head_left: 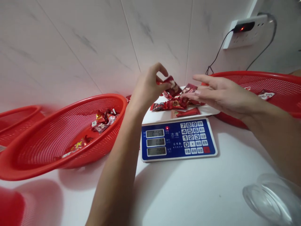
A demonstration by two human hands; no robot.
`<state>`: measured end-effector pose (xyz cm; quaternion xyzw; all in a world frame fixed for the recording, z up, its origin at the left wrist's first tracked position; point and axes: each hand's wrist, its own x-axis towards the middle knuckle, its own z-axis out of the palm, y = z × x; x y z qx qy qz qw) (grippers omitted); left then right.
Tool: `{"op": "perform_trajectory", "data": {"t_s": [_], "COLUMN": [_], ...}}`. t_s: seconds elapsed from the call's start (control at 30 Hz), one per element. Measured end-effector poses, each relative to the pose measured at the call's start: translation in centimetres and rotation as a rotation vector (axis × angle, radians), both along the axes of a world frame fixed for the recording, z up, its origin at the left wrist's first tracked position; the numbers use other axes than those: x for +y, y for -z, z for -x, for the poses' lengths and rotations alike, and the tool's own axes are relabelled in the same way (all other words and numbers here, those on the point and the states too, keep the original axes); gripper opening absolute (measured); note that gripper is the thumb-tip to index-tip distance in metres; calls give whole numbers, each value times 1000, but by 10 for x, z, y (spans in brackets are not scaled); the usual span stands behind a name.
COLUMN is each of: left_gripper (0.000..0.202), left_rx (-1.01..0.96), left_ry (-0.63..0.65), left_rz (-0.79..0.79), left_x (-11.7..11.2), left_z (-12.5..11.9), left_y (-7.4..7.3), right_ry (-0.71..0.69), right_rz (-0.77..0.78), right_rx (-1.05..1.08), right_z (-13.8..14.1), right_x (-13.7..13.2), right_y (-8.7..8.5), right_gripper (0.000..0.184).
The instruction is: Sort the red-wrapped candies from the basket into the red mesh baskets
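A digital scale (178, 139) with a blue keypad panel stands on the white table, and its top display seems to read 0.067. Several small red snack packets (178, 103) lie on the scale's white pan (211, 110). Over the pan, my left hand (152, 83) pinches a dark red snack packet (173, 87) between thumb and fingers. My right hand (218, 91) reaches in from the right with its index finger stretched out. Its lower fingertips touch the packets on the pan, and whether they grip one I cannot tell.
A red mesh basket (58, 117) with a few wrapped packets stands left of the scale, with another red basket (21, 117) beyond it. A third basket (258, 75) is at the right. A clear plastic container (270, 201) lies front right. A power strip (244, 33) is on the wall.
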<state>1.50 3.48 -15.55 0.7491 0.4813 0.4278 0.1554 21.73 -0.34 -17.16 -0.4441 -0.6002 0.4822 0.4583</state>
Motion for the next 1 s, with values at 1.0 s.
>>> {"op": "perform_trajectory", "data": {"t_s": [1.0], "left_gripper": [14], "left_rx": [-61], "left_ry": [76], "left_rz": [-290], "left_x": [-61], "left_z": [-9], "left_y": [-41], "right_ry": [798], "right_rz": [-331], "right_rx": [-707], "right_z": [-85], "right_x": [16], "right_y": [-25], "right_gripper": [51]}}
